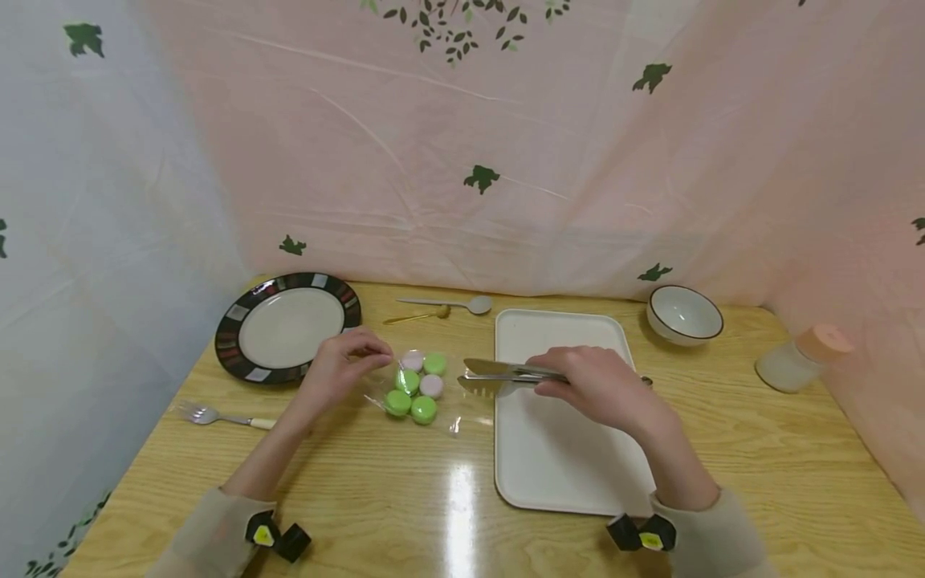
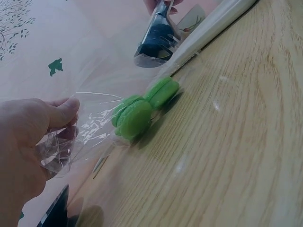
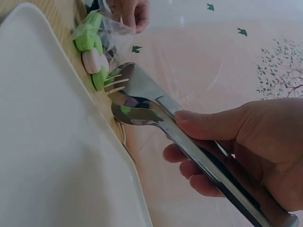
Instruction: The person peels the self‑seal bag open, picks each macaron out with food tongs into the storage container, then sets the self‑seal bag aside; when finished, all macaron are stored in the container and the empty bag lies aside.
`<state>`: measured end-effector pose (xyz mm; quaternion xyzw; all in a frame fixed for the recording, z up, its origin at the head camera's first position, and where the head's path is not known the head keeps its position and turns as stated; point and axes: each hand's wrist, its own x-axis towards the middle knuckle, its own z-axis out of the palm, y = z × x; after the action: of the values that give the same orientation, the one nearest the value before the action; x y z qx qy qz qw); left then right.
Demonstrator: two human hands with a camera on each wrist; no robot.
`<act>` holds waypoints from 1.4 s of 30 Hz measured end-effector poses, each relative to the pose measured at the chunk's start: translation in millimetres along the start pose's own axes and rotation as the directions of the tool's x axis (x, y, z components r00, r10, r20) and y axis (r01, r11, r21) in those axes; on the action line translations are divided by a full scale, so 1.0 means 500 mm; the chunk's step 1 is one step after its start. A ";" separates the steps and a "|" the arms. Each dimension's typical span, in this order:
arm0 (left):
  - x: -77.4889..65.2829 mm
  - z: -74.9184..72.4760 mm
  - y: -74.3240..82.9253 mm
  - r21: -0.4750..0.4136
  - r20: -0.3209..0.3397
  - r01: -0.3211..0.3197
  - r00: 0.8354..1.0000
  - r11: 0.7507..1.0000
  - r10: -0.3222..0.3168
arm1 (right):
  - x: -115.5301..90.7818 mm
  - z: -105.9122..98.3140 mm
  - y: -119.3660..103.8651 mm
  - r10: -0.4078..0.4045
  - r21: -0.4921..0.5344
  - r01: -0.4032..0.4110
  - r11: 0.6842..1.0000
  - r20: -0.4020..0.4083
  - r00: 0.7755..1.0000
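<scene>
Green and pale pink macarons [image 1: 424, 410] lie in a clear plastic bag [image 2: 97, 113] on the wooden table. My left hand [image 1: 340, 371] pinches the bag's left edge between thumb and fingers and lifts it a little, as the left wrist view shows. In my right hand [image 1: 588, 384] is a pair of metal tongs [image 3: 189, 142], held above the white tray [image 1: 571, 474]. One tong end is fork-shaped, the other spoon-like. Their tips point left toward the macarons, a short way apart from the bag in the head view.
A dark-rimmed plate [image 1: 289, 329] sits at the back left, with a fork [image 1: 224, 417] in front of it. A spoon [image 1: 478, 304] and a small gold utensil [image 1: 419, 316] lie behind the bag. At the right stand a bowl [image 1: 684, 315] and a pink-lidded jar [image 1: 788, 367].
</scene>
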<state>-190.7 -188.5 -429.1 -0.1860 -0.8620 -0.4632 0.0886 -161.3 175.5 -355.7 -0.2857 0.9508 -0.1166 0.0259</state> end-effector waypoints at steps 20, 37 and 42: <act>-0.001 -0.001 -0.004 0.077 0.004 0.079 0.997 0.994 -0.080 | 0.008 0.022 -0.022 -0.008 -0.026 0.008 1.000 0.011 1.000; 0.003 0.001 -0.011 0.045 0.013 0.049 0.999 0.998 -0.050 | 0.022 0.036 -0.031 -0.002 -0.103 -0.003 0.995 -0.047 0.999; 0.001 0.000 -0.013 0.041 0.009 0.059 0.998 0.997 -0.059 | 0.023 0.032 -0.029 -0.007 -0.101 0.002 0.995 -0.049 0.999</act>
<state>-193.8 -191.5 -434.1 -0.1611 -0.8768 -0.4469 0.0744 -161.3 154.0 -367.5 -0.2860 0.9552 -0.0754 -0.0121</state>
